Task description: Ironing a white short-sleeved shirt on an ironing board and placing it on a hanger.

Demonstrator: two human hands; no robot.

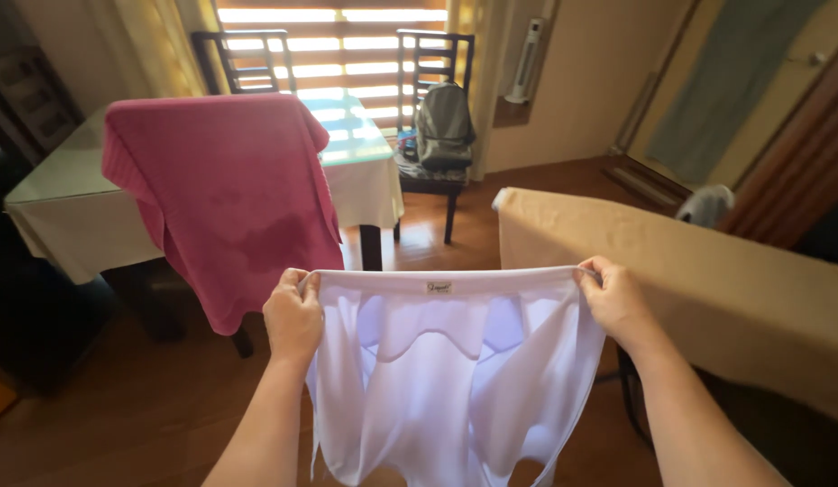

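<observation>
Both hands, left hand point(293, 317) and right hand point(616, 302), are pinched on the top corners of a thin white fabric garment point(450, 379), held stretched. It looks light, soft and limp; the banded top edge seems the firmest hold.

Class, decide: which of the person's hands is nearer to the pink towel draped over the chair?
Left. The left hand grips the white garment just below the pink towel; the right hand holds the opposite corner, far from it.
</observation>
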